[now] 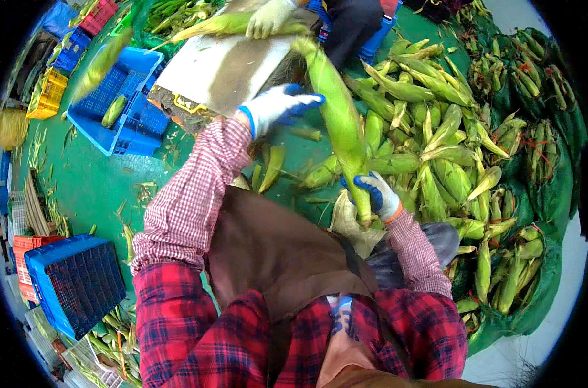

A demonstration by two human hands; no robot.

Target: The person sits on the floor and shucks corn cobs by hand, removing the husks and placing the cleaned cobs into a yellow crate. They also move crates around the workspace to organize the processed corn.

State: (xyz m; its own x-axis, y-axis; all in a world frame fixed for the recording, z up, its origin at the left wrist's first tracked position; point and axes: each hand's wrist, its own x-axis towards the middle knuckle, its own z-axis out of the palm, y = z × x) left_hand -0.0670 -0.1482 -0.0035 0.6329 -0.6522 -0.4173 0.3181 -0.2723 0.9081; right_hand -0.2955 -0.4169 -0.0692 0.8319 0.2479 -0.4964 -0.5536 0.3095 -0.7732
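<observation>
My right hand, in a white and blue glove, is closed round the lower end of a green ear of corn in its husk, which stands nearly upright. My left hand, gloved the same way, reaches toward the ear's left side with its fingers extended; touching or apart, I cannot tell. Another husked ear hangs blurred over the left crate. Behind my right hand lies a large heap of husked corn ears.
A blue plastic crate holds one ear. A co-worker's gloved hand rests on an ear over a white-topped board. Green mesh sacks of corn line the right; an upturned blue crate stands at lower left.
</observation>
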